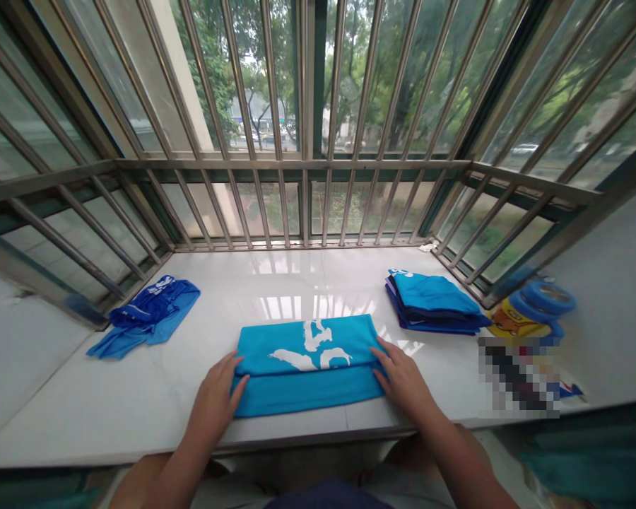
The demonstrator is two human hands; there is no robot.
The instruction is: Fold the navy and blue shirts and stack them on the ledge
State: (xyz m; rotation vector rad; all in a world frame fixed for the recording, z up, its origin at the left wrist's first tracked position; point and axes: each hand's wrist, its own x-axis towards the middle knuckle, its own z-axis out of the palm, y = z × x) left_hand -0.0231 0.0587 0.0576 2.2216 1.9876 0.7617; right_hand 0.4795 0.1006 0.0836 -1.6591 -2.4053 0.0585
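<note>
A folded turquoise T-shirt [307, 367] with a white print is laid flat near the front edge of a white tiled bench [318, 279], and it is held at both ends. The left hand [215, 396] is placed against the left end of the shirt, and the right hand [403, 378] is placed against its right end. Both hands are spread open and pressed flat on the cloth, with nothing pinched between the fingers. Two folded layers are shown along the near side of the shirt, the upper one stopping short of the lower. Beyond the shirt and to its right, a stack of folded blue garments [432, 304] is set, with darker navy layers seen beneath the top one. Beyond it and to its left, a crumpled blue garment [148, 314] is left lying. Further right of the shirt, blue rolls of tape [543, 300] are stood beside a yellow cartoon-printed packet [519, 318], and a pixelated object [516, 375] is too obscured to be identified. Steel window bars [307, 198] are seen far beyond the shirt.
</note>
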